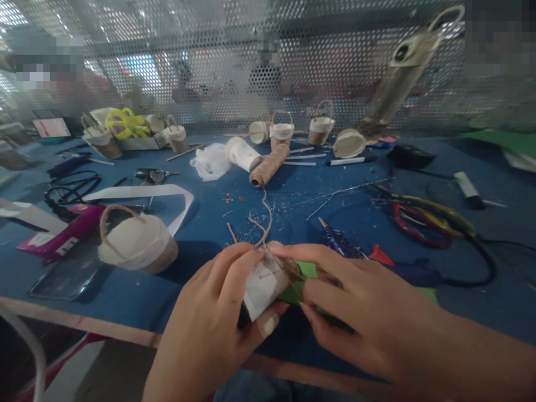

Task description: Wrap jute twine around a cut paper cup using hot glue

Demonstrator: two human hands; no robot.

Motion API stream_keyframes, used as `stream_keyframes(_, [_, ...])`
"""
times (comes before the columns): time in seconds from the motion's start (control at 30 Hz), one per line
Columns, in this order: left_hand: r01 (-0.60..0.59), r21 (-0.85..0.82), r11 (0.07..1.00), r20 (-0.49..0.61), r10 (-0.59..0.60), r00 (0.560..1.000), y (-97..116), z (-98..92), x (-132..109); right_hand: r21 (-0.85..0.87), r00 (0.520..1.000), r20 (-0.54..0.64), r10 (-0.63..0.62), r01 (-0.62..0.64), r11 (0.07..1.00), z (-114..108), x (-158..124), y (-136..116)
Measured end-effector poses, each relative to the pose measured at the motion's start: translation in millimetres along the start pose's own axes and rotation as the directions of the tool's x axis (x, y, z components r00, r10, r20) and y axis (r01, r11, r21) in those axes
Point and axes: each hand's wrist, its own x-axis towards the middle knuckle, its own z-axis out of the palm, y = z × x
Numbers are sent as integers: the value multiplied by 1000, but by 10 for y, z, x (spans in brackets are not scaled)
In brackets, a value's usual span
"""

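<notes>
My left hand point(218, 307) is wrapped round a small white paper cup point(263, 285) that lies tilted near the table's front edge. Brown twine is wound round the cup's right end. My right hand point(352, 301) pinches the twine point(296, 276) at that end, its index finger touching the top of the cup. From there a strand point(268, 215) runs back to a twine roll point(270, 166) in the middle of the table. Green material point(307, 271) shows beneath the cup and my right fingers. The palm sides of both hands are hidden.
A handled basket cup point(140, 240), a phone point(69, 273) and a magenta glue gun point(67, 231) lie on the left. A blue tool point(339, 240) and coiled cables point(435, 223) are at the right. More small baskets point(281, 131) stand along the perforated metal panel point(226, 72).
</notes>
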Motion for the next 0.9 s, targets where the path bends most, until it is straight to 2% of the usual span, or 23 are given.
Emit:
stream_keyframes(0.17, [-17,-1,1000,-5,17,1000,-4,2,-5,-10,1000,-9,5,-5,1000,-12,-9,-19])
stream_keyframes(0.37, [-23,-2,1000,-12,23,1000,-6,1,7,-199,969,-2,-249,244,949,-32,-13,-14])
stream_keyframes(0.63, [-24,-3,1000,-17,24,1000,-5,-4,-3,-272,954,-6,-300,288,918,-34,-27,-7])
stream_keyframes(0.73, [-24,-5,1000,-16,24,1000,-7,4,-8,-224,969,-12,-248,239,945,-40,-38,-9])
stream_keyframes(0.9, [-26,-6,1000,-15,26,1000,-2,6,-6,-12,996,-91,4,-6,1000,-85,-13,-31])
